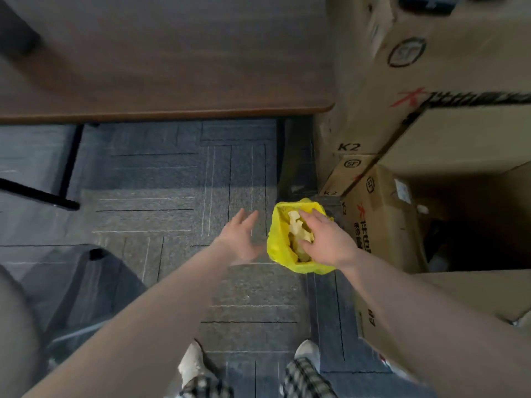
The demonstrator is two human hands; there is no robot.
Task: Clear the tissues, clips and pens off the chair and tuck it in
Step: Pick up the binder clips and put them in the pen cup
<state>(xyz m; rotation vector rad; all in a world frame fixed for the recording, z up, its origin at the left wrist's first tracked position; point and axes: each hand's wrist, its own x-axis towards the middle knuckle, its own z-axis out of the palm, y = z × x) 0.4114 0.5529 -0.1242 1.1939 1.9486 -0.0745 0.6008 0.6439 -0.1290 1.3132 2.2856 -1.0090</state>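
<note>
Head view, looking down. My right hand (326, 239) is over the mouth of the yellow-lined bin (280, 254), fingers spread and curled loosely; whether they grip the crumpled tissues (298, 229) lying in the bin I cannot tell. My left hand (240, 235) hangs just beside the bin on its left, open, palm turned inward, holding nothing. The bin stands on grey carpet (172, 202) against stacked cardboard boxes (402, 116). The chair (83, 288) sits at lower left, blurred, well short of the desk (161, 67).
</note>
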